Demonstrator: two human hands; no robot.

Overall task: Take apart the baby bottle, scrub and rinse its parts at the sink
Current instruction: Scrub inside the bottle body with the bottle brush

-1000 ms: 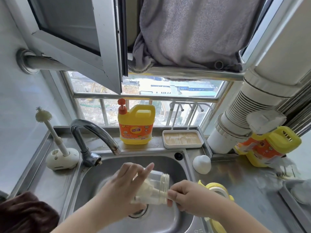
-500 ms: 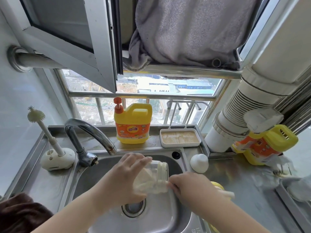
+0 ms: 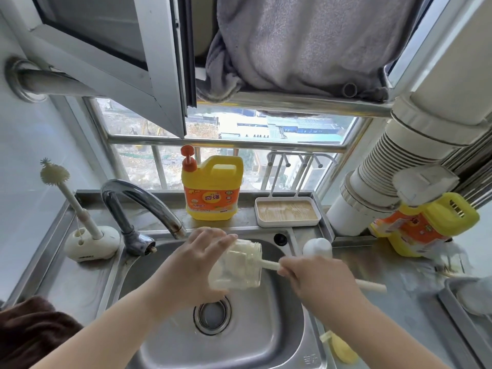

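My left hand (image 3: 194,265) grips the clear bottle body (image 3: 237,265) on its side over the steel sink (image 3: 266,339), mouth facing right. A cream bottle brush (image 3: 269,264) is pushed into the mouth, its sponge head inside the bottle. My right hand (image 3: 316,280) holds the brush handle, whose end sticks out at the right. A white dome-shaped cap (image 3: 316,247) sits on the counter right of the sink. A yellow bottle part (image 3: 340,347) lies at the sink's right rim.
The faucet (image 3: 138,201) curves over the sink's back left, with no water seen running. A small brush in a white holder (image 3: 87,241) stands at left. A yellow detergent jug (image 3: 211,187) and white tray (image 3: 287,211) sit behind. Another yellow jug (image 3: 423,227) lies at right.
My right hand has drawn back to the right, pulling more of the brush handle out of the bottle. The bottle stays in my left hand over the sink.
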